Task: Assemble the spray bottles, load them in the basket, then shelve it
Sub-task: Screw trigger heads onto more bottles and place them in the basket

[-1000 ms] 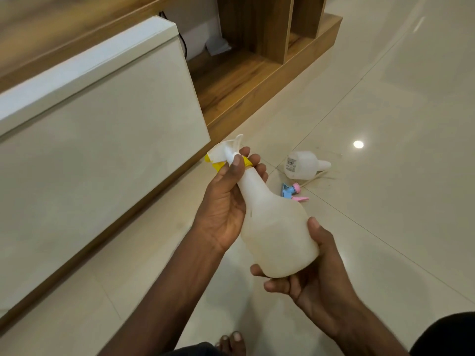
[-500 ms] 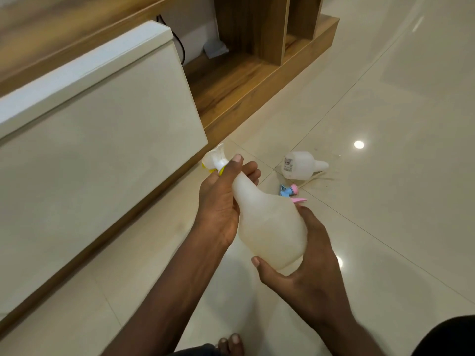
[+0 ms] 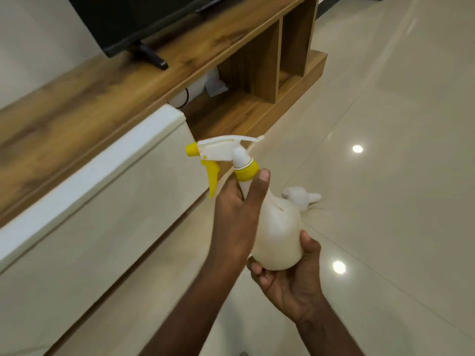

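I hold a white spray bottle (image 3: 280,232) upright in front of me. Its white and yellow trigger head (image 3: 221,155) sits on the neck, nozzle pointing left. My left hand (image 3: 236,217) is wrapped around the neck just below the yellow collar. My right hand (image 3: 290,276) cups the bottle's base from underneath. A second white bottle (image 3: 302,197) without a head lies on the floor behind, mostly hidden by the held bottle. No basket is in view.
A low wooden TV unit (image 3: 108,98) runs along the left, with a cream drawer front (image 3: 84,201) and open shelf compartments (image 3: 257,80) at its far end. A black TV (image 3: 128,19) stands on top. Glossy tiled floor (image 3: 385,176) spreads to the right.
The view has tilted up, showing the TV. The bottle has turned upright and the trigger head now stands clear above my left hand. The pink and blue head on the floor is now hidden.
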